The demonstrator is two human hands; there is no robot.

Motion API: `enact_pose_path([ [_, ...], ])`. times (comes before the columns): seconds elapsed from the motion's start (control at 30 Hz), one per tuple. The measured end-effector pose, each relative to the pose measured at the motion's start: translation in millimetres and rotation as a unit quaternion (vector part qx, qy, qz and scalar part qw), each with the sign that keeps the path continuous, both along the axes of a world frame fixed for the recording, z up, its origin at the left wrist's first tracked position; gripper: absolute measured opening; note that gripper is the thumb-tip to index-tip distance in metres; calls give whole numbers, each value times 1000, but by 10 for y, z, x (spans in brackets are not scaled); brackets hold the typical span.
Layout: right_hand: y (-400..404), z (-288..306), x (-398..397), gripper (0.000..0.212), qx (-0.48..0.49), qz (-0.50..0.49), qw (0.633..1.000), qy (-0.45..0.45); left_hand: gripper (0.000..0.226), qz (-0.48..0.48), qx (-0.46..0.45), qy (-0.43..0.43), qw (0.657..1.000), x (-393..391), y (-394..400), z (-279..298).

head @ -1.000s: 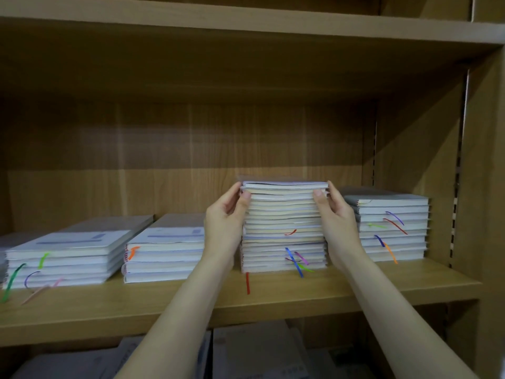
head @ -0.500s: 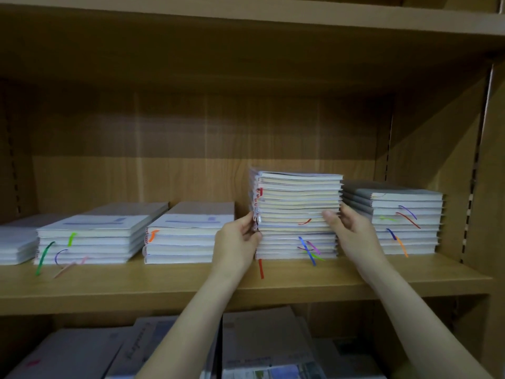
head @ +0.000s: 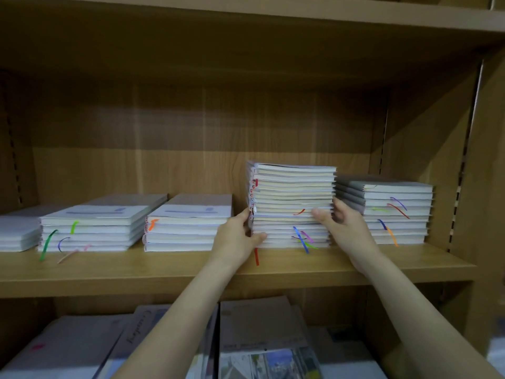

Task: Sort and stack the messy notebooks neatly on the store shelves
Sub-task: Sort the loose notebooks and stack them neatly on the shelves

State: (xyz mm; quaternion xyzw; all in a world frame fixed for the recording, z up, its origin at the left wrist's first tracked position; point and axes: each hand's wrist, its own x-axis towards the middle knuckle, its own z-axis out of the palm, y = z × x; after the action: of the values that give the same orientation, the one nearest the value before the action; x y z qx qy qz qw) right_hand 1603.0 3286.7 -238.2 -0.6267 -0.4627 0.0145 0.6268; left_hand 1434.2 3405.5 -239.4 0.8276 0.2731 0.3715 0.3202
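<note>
A tall stack of notebooks (head: 293, 192) with coloured ribbon markers stands on the wooden shelf (head: 169, 272), right of centre. My left hand (head: 236, 237) holds its lower left side, thumb across the front near the bottom and fingers against the spines. My right hand (head: 343, 224) grips the right front corner about halfway down, thumb on the front edges and fingers tucked between this stack and the lower stack (head: 396, 212) beside it on the right. Two lower stacks (head: 188, 228) (head: 93, 228) lie to the left.
A short pile (head: 16, 232) sits at the far left edge. The cabinet's right wall (head: 442, 160) stands close to the rightmost stack. Larger books and notebooks (head: 262, 340) lie on the shelf below, under my forearms. The shelf above leaves tall headroom.
Both hands have slid down the tall stack from its top to its lower half. The view has shifted so the stacks appear further right and higher.
</note>
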Motion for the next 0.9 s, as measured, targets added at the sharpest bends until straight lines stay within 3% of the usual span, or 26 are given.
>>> enact_pose_path([
  [0.07, -34, -27, 34, 34, -41, 24, 999, 5, 64, 2, -3, 20, 1000, -5, 26, -18],
  [0.2, -21, -19, 41, 83, -226, -96, 961, -127, 81, 11, 14, 50, 999, 50, 104, -59],
  [0.43, 0, 28, -103, 68, -262, -172, 934, -173, 76, 52, 61, 51, 995, 85, 50, -78],
  [0.67, -62, 23, -22, 70, -254, -126, 947, -153, 82, -25, -41, 39, 998, -45, 93, -8],
  [0.9, -30, 12, -67, 68, -240, -159, 942, -174, 76, 18, 31, 43, 998, 11, 65, -35],
])
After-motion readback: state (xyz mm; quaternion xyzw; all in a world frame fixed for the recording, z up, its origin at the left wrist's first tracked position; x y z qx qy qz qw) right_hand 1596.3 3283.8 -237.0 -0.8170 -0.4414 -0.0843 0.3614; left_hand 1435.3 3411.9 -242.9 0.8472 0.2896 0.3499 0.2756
